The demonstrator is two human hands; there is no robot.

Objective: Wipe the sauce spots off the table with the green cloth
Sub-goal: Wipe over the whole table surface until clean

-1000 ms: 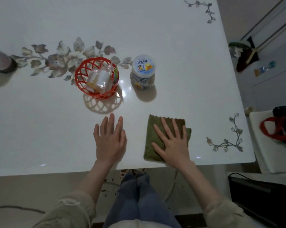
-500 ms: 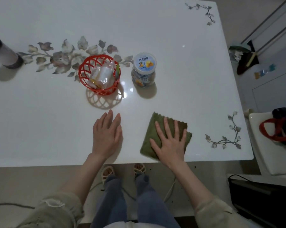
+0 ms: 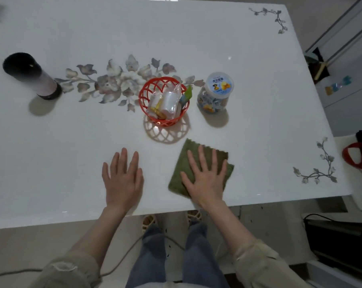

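A folded green cloth (image 3: 181, 169) lies on the white table (image 3: 72, 142) near its front edge. My right hand (image 3: 207, 179) presses flat on the cloth with fingers straight and spread. To the left of the cloth, my left hand (image 3: 123, 179) rests flat on the bare tabletop, fingers straight. No sauce spots show on the table around the cloth; anything under it is hidden.
A red basket (image 3: 165, 121) with wrapped snacks stands just beyond the cloth, a clear jar (image 3: 216, 93) with a white lid to its right. A dark-capped bottle (image 3: 29, 76) stands far left. A white chair with a red-handled bag (image 3: 358, 159) is off the table's right edge.
The view has pulled back and shifted, showing more of the table. The cloth has turned slightly under my right hand. Both hands stay flat on the table.
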